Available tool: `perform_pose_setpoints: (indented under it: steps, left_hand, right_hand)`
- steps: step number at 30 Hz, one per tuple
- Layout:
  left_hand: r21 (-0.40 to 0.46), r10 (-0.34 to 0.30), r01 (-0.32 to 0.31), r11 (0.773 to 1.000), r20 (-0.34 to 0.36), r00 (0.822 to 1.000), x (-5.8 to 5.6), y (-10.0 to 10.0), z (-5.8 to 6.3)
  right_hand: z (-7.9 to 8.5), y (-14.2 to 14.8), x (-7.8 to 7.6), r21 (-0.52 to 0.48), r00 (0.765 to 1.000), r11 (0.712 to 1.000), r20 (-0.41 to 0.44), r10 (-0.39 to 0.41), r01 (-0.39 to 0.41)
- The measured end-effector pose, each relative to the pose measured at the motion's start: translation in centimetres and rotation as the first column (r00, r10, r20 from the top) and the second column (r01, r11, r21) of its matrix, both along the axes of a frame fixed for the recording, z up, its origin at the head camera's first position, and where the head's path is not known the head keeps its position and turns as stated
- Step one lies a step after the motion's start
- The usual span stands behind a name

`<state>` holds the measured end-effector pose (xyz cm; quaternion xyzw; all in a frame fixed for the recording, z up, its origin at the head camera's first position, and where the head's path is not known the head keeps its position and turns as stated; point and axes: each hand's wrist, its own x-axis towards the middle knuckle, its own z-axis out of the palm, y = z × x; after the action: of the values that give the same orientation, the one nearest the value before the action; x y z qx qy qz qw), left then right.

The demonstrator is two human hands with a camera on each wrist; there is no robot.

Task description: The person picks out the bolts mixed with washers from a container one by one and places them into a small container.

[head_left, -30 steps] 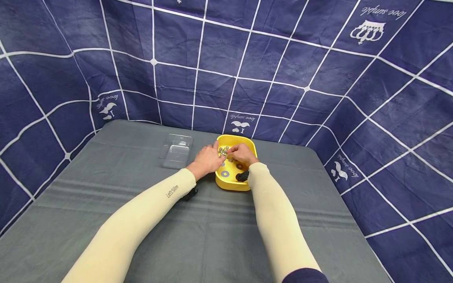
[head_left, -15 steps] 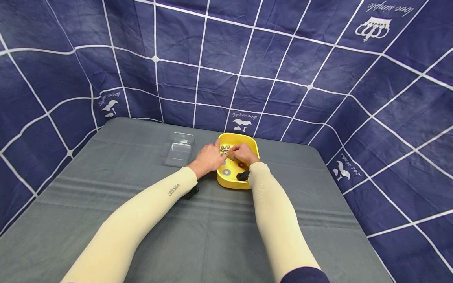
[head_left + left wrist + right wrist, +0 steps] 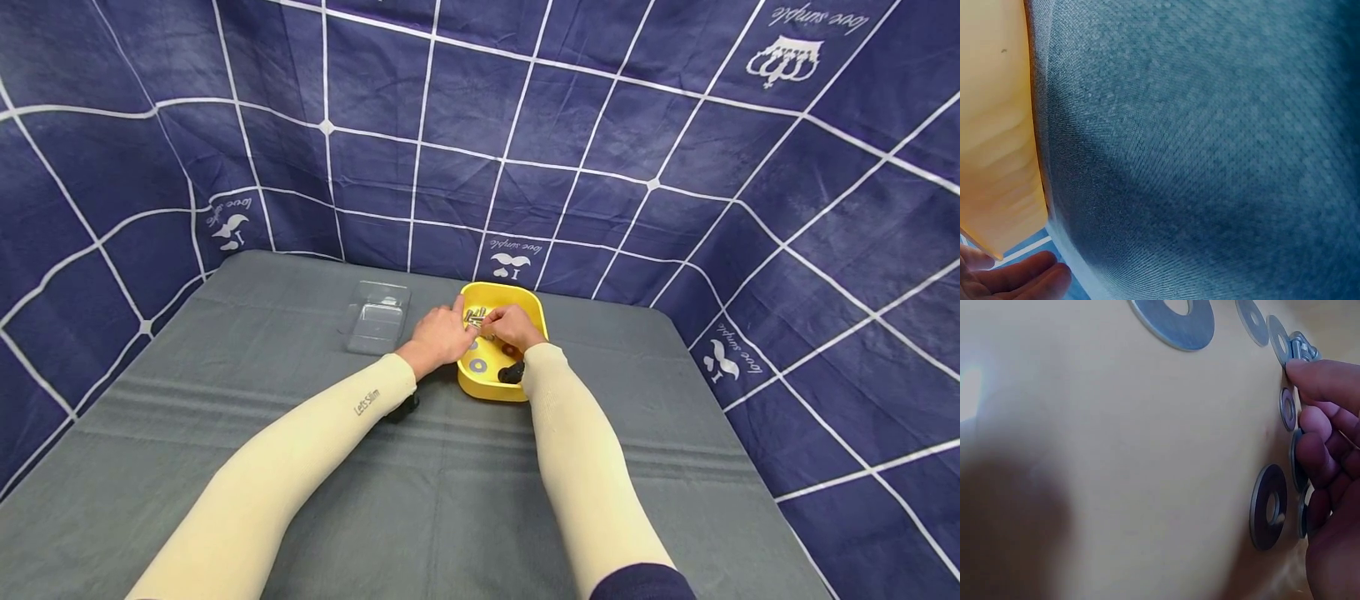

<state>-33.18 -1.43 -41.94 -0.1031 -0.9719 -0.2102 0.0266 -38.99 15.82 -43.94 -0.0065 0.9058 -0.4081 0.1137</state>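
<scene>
A yellow bin (image 3: 491,390) stands near the table's far edge, with several bolts (image 3: 474,315) heaped at its left side. My left hand (image 3: 438,337) grips the bin's left rim, thumb reaching inside; in the left wrist view its fingers (image 3: 1029,275) lie outside the yellow wall. Inside the bin, my right hand (image 3: 512,325) has its fingertips together at a small shiny metal part, close to the left thumb. The right wrist view shows that thumb (image 3: 1322,381) beside the bolts, above curled fingers. Washers of several sizes, including a large one (image 3: 1188,334), lie on the bin floor.
Left of the bin lies a clear plastic case (image 3: 367,337) on the grey tablecloth (image 3: 465,500). Blue cloth (image 3: 450,183) with white lines hangs behind and along the sides. A black wrist camera (image 3: 512,373) sits under the right sleeve, over the bin.
Both hands stay at nearly the same spot in the bin, the right fingertips shifting only slightly by the bolts. The whole head view moves a little.
</scene>
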Motion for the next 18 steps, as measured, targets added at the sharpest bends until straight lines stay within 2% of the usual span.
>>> perform_pose_setpoints:
  steps: [10,18]
  left_hand:
    - [-0.024,0.006,-0.006,1.0,0.011,1.0,-0.04,0.07,0.25]
    - [-0.033,0.006,-0.006,0.999,-0.001,1.0,0.0,0.05,0.05]
  right_hand:
    - [0.27,0.02,-0.24,0.032,1.0,0.999,-0.014,0.019,-0.019]
    - [0.36,-0.04,-0.19,0.097,0.996,0.993,-0.037,0.077,-0.073]
